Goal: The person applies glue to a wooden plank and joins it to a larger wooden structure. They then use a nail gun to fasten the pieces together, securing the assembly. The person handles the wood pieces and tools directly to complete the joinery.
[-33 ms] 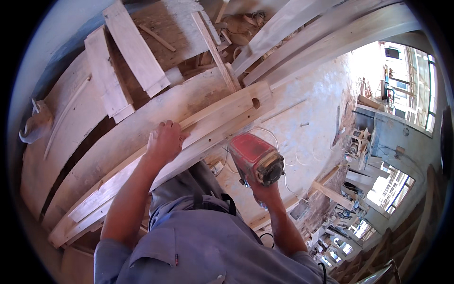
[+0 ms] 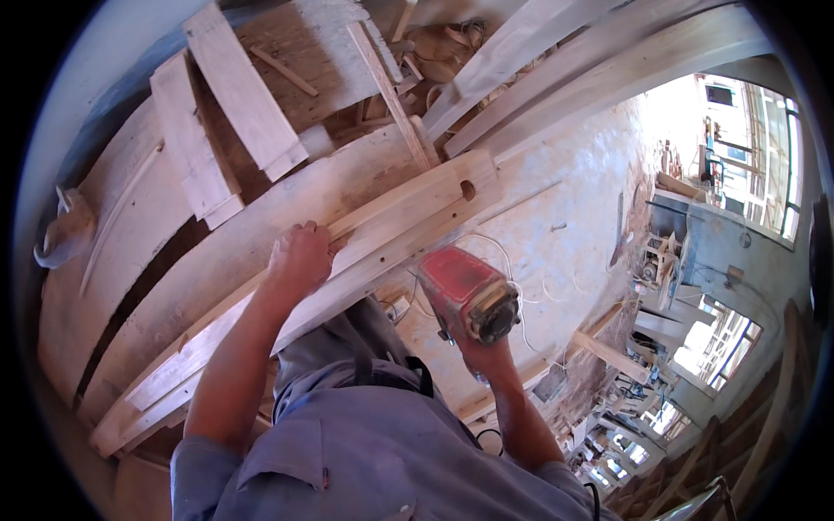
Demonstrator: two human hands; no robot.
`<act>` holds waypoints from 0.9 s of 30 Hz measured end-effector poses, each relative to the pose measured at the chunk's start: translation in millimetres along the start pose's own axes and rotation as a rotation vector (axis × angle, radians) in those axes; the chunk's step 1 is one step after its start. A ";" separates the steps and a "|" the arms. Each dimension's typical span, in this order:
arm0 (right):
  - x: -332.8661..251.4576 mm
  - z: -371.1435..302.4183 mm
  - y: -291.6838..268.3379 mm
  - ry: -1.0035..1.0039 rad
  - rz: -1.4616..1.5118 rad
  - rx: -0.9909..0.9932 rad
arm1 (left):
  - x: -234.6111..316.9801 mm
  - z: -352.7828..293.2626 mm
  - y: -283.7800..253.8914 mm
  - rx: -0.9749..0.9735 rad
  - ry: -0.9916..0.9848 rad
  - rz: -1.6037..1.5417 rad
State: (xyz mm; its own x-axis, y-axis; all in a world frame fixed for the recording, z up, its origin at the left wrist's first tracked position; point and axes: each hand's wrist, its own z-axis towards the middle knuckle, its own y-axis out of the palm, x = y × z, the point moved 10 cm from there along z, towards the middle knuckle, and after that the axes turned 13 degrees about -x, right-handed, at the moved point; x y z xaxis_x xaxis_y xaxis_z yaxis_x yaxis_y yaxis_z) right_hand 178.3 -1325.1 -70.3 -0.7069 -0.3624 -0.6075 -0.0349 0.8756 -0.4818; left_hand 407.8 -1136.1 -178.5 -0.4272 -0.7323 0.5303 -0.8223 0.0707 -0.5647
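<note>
Red power tool [image 2: 456, 276] up front, right hand [image 2: 485, 354] wrapped round its lower end: probably hefty, rigid, best held right there. Past it, left hand [image 2: 300, 259] is curled over a stiff-looking wooden board [image 2: 401, 208] on the bench [image 2: 287, 204].

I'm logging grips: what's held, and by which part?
The right hand holds the red tool beneath its dark end; the left hand rests on the wooden beam, grip unclear.

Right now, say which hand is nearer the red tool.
Right. The right hand holds the red tool; the left hand is apart from it, off to its left, on the wood.
</note>
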 end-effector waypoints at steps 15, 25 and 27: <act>12.9 -3.1 7.3 0.253 0.383 -0.215 | -7.6 20.2 9.8 -0.098 0.072 0.010; 12.6 6.4 -9.5 0.281 0.392 -0.250 | -4.5 29.9 13.7 -0.127 0.175 -0.050; 6.6 5.7 -12.7 0.254 0.288 -0.217 | -4.0 33.0 14.2 -0.151 0.204 -0.043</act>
State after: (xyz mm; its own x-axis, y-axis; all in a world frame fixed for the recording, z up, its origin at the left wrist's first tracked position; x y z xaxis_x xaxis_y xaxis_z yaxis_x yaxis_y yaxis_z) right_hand 178.1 -1340.5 -71.8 -0.8597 -0.0275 -0.5100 0.0606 0.9860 -0.1553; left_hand 410.2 -1154.5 -209.5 -0.4449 -0.5864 0.6769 -0.8816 0.1539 -0.4461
